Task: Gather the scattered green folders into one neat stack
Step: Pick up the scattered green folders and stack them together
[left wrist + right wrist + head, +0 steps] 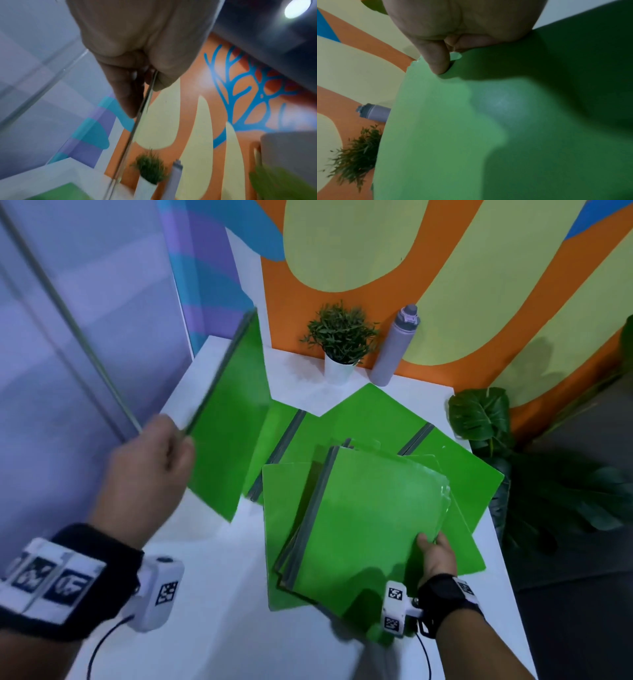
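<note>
My left hand (161, 453) pinches the spine corner of a green folder (229, 419) and holds it up on edge over the left of the white table (212, 594). In the left wrist view the folder's thin edge (135, 129) runs down from between my thumb and fingers (126, 97). My right hand (433, 553) grips the near right edge of a stack of green folders (359, 525) with grey spines, thumb on top. The right wrist view shows the thumb (436, 60) pressed on the top green cover (453, 135). More green folders (455, 470) lie spread flat beneath and behind the stack.
A small potted plant (340, 337) and a grey water bottle (395, 347) stand at the table's back edge against an orange and yellow wall. A big leafy plant (486, 419) stands off the right edge. A glass partition (68, 337) is at the left.
</note>
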Motion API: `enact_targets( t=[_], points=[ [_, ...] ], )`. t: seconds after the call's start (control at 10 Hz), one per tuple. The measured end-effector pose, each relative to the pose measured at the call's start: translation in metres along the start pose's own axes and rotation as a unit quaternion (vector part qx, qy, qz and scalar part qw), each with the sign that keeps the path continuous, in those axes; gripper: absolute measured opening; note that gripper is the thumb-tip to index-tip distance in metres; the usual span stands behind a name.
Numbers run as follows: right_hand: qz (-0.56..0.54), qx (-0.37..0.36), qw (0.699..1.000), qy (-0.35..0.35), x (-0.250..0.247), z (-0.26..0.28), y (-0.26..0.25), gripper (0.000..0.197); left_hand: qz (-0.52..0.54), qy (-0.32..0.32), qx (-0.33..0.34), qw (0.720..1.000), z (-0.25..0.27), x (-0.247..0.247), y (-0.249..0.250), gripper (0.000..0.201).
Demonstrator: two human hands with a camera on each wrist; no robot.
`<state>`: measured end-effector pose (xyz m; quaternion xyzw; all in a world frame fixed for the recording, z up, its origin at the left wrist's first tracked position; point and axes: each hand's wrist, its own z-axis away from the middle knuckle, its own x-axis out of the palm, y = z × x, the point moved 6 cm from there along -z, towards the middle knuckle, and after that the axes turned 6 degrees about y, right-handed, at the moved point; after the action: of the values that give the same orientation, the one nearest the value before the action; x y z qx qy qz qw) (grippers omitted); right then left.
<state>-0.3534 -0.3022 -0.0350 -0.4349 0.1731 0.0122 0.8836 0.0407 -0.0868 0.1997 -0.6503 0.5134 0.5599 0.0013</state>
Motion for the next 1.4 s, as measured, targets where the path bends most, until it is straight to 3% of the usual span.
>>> enact_targets(
  t=[0.1, 0.2, 0.3, 0.4, 0.5, 0.6, 0.7, 0.8, 0.9, 1.0, 1.1, 1.2, 1.3, 1.4],
  points=[
    [-0.017, 0.003, 1.0, 0.002, -0.001, 0.0, -0.01, 0.062, 0.187, 0.021, -0.076, 0.979, -0.011, -0.003, -0.008, 0.013],
    [-0.015, 0.026, 1.0, -0.003, 0.007, 0.008, -0.012, 0.062, 0.352, -0.111, -0.196, 0.909, 0.005, 0.048, -0.041, 0.041],
    [-0.015, 0.034, 0.998, -0.045, 0.023, 0.019, -0.009, 0.058, 0.368, -0.262, -0.279, 0.847, 0.046, 0.106, -0.077, 0.054],
    [-0.018, -0.007, 0.988, -0.152, 0.047, 0.032, -0.007, 0.042, 0.291, -0.345, -0.277, 0.849, 0.083, 0.137, -0.091, 0.052],
    [-0.334, -0.047, 0.9, -0.276, 0.058, 0.063, -0.03, 0.029, 0.208, -0.385, -0.258, 0.862, 0.108, 0.153, -0.091, 0.05],
    [-0.078, -0.013, 0.992, -0.095, 0.044, 0.077, -0.018, 0.07, 0.198, -0.422, -0.257, 0.847, 0.129, 0.166, -0.086, 0.045],
    [-0.015, 0.008, 0.981, -0.193, 0.067, 0.064, -0.001, 0.085, 0.229, -0.423, -0.304, 0.822, 0.139, 0.171, -0.086, 0.04],
    [-0.013, -0.007, 0.983, -0.182, 0.067, 0.063, -0.005, 0.086, 0.26, -0.407, -0.36, 0.798, 0.137, 0.17, -0.087, 0.06],
    [-0.011, -0.053, 0.979, -0.195, 0.071, 0.07, -0.015, 0.08, 0.285, -0.398, -0.362, 0.793, 0.127, 0.166, -0.084, 0.053],
    [0.042, -0.121, 0.973, -0.189, 0.077, 0.065, -0.023, 0.061, 0.288, -0.351, -0.345, 0.821, 0.119, 0.166, -0.086, 0.032],
    [0.163, -0.145, 0.972, -0.088, 0.06, 0.038, -0.011, 0.049, 0.267, -0.301, -0.354, 0.845, 0.115, 0.165, -0.094, 0.045],
    [0.28, -0.104, 0.954, -0.015, 0.029, 0.016, 0.017, 0.04, 0.248, -0.249, -0.391, 0.851, 0.114, 0.164, -0.111, 0.044],
    [0.432, -0.129, 0.893, -0.004, 0.016, 0.018, 0.032, 0.034, 0.227, -0.249, -0.431, 0.837, 0.118, 0.167, -0.122, 0.051],
    [0.503, -0.125, 0.855, 0.02, 0.012, 0.024, 0.042, 0.035, 0.206, -0.266, -0.442, 0.831, 0.122, 0.17, -0.128, 0.053]
  ],
)
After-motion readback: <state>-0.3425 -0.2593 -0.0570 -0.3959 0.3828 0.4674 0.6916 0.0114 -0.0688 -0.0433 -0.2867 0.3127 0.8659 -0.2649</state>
